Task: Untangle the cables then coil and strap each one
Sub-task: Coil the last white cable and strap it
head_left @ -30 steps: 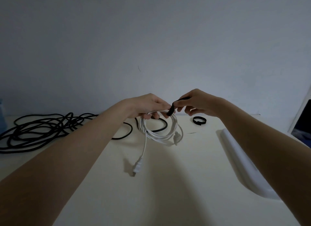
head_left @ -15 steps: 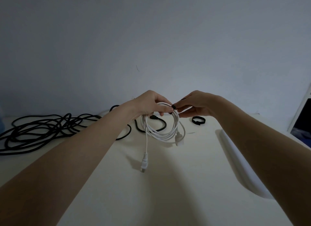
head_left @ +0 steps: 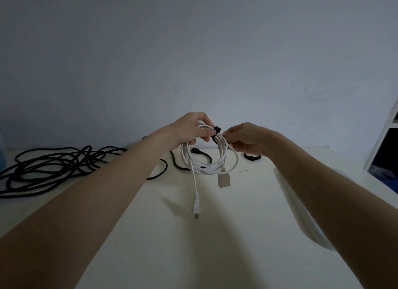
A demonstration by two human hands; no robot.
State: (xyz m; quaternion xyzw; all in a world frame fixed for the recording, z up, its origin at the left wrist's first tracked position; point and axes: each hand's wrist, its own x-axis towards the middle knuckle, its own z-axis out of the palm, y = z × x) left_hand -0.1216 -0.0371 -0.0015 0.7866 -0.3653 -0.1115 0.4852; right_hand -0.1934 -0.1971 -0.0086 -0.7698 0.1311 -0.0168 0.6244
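Left hand [head_left: 189,130] grips the white cable [head_left: 206,159] coil at its top, held above the table [head_left: 215,245]; smooth round loops, two plug ends dangling. Black strap [head_left: 216,132] wraps the bundle. Right hand [head_left: 247,138] fingers curled beside the strap; can't tell if pinching. Black cable [head_left: 53,168] lies tangled far left; spare strap loop [head_left: 252,156] far right.

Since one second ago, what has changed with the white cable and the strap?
The black strap, earlier a loose end in the right hand, now wraps the white cable coil. The coil was lifted higher; its plug hangs clear. The left hand still grips the coil. The black cable and spare strap stayed.
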